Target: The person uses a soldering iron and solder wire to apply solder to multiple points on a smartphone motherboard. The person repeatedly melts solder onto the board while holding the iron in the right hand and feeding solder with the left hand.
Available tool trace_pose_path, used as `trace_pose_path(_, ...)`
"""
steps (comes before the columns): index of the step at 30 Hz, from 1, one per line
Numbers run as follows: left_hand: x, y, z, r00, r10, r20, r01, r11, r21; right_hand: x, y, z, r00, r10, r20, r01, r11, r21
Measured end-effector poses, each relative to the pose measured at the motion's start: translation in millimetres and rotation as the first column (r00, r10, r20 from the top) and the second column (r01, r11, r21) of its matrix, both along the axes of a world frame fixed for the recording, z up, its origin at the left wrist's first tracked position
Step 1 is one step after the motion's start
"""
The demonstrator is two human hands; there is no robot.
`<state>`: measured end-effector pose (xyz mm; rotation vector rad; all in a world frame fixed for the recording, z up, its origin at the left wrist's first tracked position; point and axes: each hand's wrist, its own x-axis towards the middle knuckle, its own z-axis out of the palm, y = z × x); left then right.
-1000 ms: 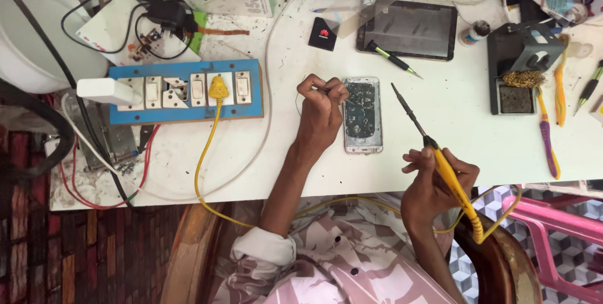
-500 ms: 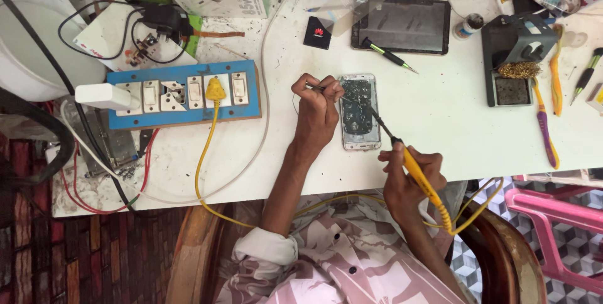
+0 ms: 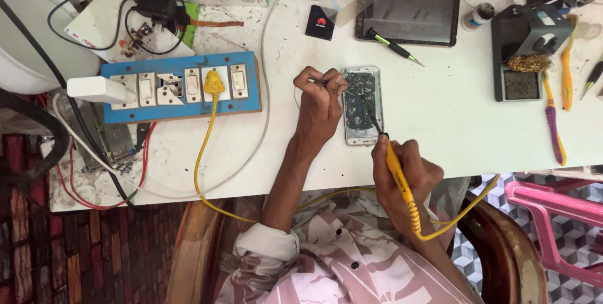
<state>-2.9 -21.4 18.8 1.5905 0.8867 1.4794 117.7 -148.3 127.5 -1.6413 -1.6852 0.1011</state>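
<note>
Our right hand (image 3: 408, 175), gripping the yellow soldering iron (image 3: 402, 184), has swung in from the desk's near edge; its tip now sits on the opened phone (image 3: 362, 106). Left hand (image 3: 320, 100) pinches tweezers (image 3: 326, 81) at the phone's left side, mid-desk. Soldering looks under way.

The soldering iron (image 3: 397, 175) tip on the opened phone (image 3: 362, 104) is too small to tell.

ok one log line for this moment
left hand: holds thin wire at opened phone | right hand: holds yellow soldering iron, tip on phone | surface: white table
</note>
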Motion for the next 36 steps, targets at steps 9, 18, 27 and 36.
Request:
trace_pose_path(9,-1.0,-1.9,0.1,1.000,-0.018,0.002,0.018,1.000,-0.011,-6.3,9.6,27.4,0.999,0.035,-0.016,-0.037,0.995,-0.092)
trace_pose_path(18,-0.5,-1.8,2.6,0.999,0.003,-0.048,-0.002,0.999,0.038,-6.1,10.2,25.6,0.996,-0.021,-0.089,0.010,0.992,-0.122)
trace_pose_path(27,0.2,-0.4,2.2,0.999,0.003,-0.050,-0.002,0.999,0.033,-6.1,8.3,23.8,0.993,-0.046,-0.109,0.031,0.991,-0.134)
trace_pose_path(36,-0.8,-1.0,1.9,0.997,0.016,-0.069,-0.011,0.997,0.074,-4.4,3.6,17.1,0.964,-0.073,-0.255,0.041,0.991,-0.130)
